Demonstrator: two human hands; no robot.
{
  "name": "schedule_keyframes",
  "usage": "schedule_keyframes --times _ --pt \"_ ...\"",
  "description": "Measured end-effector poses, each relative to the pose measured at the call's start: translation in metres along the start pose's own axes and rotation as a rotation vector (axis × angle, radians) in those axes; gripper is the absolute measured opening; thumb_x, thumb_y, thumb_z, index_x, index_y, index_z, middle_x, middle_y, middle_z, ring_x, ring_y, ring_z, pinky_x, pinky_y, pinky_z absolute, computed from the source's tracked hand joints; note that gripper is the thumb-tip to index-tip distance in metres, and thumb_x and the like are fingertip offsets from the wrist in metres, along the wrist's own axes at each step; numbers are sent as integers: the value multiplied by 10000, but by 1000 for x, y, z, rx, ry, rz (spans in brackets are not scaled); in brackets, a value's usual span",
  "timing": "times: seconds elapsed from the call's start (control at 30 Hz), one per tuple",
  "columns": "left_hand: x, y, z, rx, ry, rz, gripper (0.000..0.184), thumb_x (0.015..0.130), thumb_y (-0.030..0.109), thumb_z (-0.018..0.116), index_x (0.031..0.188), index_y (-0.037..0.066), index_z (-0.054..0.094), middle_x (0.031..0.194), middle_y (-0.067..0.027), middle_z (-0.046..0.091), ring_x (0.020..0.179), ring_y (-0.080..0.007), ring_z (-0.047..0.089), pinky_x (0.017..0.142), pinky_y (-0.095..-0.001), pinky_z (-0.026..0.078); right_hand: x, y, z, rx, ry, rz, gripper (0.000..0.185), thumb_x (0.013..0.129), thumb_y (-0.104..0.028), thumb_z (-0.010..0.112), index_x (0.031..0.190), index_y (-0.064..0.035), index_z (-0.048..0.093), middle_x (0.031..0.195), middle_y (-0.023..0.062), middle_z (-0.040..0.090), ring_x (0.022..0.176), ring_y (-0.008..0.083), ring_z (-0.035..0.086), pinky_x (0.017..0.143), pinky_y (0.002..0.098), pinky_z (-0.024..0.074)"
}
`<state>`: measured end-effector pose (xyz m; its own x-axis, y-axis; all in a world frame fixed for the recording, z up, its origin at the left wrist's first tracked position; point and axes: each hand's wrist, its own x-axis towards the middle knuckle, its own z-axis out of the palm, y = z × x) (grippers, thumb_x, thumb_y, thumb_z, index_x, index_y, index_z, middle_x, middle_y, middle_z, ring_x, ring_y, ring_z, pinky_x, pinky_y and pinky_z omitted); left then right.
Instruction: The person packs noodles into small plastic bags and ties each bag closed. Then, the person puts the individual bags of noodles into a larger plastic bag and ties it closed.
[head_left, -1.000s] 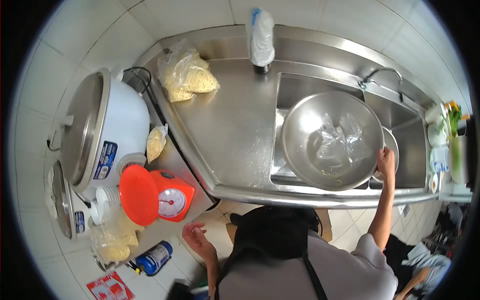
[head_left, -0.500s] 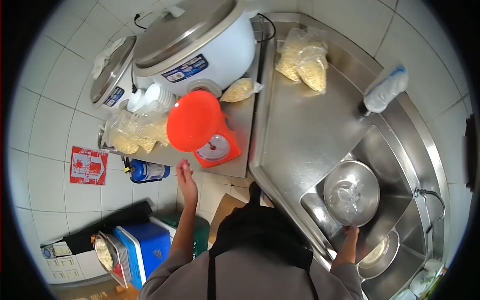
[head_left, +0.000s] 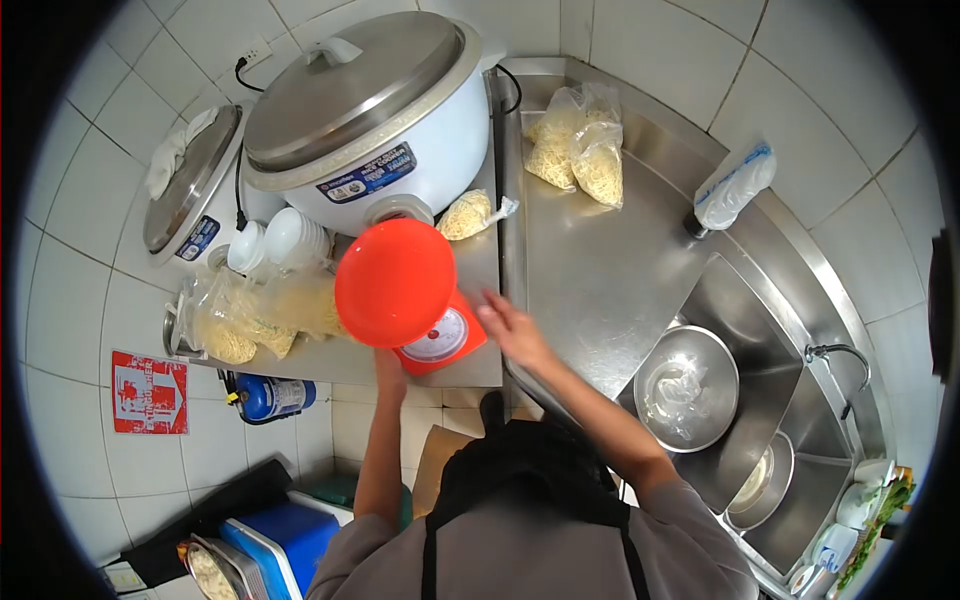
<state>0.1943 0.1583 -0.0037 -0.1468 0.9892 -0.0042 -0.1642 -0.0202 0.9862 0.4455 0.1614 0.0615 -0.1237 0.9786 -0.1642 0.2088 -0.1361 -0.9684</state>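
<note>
Head view: two stainless-steel worktops meet at an angle against white-tiled walls [head_left: 780, 120]. The left worktop [head_left: 482, 262] carries a large pale-blue cooker with a steel lid [head_left: 440, 150], clear plastic bags of pale-yellow shreds [head_left: 230, 335] and a red dial scale [head_left: 437, 335] with a shallow red pan [head_left: 395, 275], near the front edge. In the right worktop [head_left: 590, 270], a round steel bowl [head_left: 720, 395] sits in the sink, clear plastic inside it. A blue fire extinguisher [head_left: 270, 398] is below the left worktop. The left hand [head_left: 388, 365] is at the scale's near left side; the pan hides its fingers, so its grip cannot be told. The right hand [head_left: 510, 325], slightly blurred, has its grip loosely apart just beside the scale's right side; contact is unclear.
</note>
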Motion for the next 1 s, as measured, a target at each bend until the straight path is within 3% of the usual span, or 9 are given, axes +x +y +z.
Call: schedule_keyframes --times 0.03,0.23,0.27,0.37,0.43,0.5,0.57,0.7,1.0 --pt "1 -1 1 -21 12 -11 499 962 387 312 1273 2 379 1262 -91 463 1146 -181 461 968 -320 358 18 16 22 -29 -3 -137 592 918 -463 387 1300 -10 403 1217 234 507 1173 340 465 971 363 364" --pt "-21 18 61 -70 33 -57 490 968 368 297 1289 2 354 1278 -106 447 1169 -197 449 981 -339 356 4 -6 11 -4 74 -26 607 923 -500 289 1335 -62 366 1256 235 472 1208 361 417 993 364 338" --pt "-23 2 72 -166 160 -171 479 971 357 302 1273 -8 368 1263 -105 452 1144 -189 454 981 -337 345 -4 -10 -2 -7 92 65 588 925 -488 287 1320 -65 385 1242 232 486 1189 366 434 979 372 348" --pt "-33 4 102 287 -235 -94 448 975 283 269 1291 -29 330 1286 -148 419 1185 -243 399 996 -363 307 -33 9 -52 -20 79 255 533 939 -438 264 1263 -51 436 1177 225 532 1107 389 489 929 401 377" --pt "-23 10 144 341 -379 -163 492 969 308 284 1316 -41 285 1337 -165 357 1237 -256 341 1029 -353 261 -58 11 -79 -190 331 102 509 952 -400 260 1205 -9 466 1130 222 554 1065 363 514 915 398 378" --pt "-3 -39 177 166 -428 -189 520 963 380 297 1262 -35 388 1262 -119 432 1155 -197 398 1003 -335 288 -66 19 -106 -61 468 58 508 961 -368 267 1214 30 458 1160 206 551 1102 316 503 947 367 356" --pt "-5 12 228 130 -515 18 558 962 371 300 1361 -14 236 1387 -164 292 1312 -247 238 1067 -337 187 -63 62 -134 53 524 58 527 962 -370 277 1237 50 437 1212 196 523 1154 288 466 976 346 328" --pt "10 -33 263 52 -617 -79 604 955 421 301 1386 12 196 1424 -162 237 1338 -243 185 1084 -350 164 -59 93 -148 106 664 -10 580 960 -429 287 1209 63 468 1215 129 523 1117 212 468 970 321 322" --pt "25 -44 293 6 -719 -145 621 948 438 315 1390 22 181 1423 -146 230 1331 -239 189 1084 -364 180 -54 107 -165 113 625 145 580 960 -413 291 1291 54 388 1304 135 457 1214 205 391 1028 300 259"
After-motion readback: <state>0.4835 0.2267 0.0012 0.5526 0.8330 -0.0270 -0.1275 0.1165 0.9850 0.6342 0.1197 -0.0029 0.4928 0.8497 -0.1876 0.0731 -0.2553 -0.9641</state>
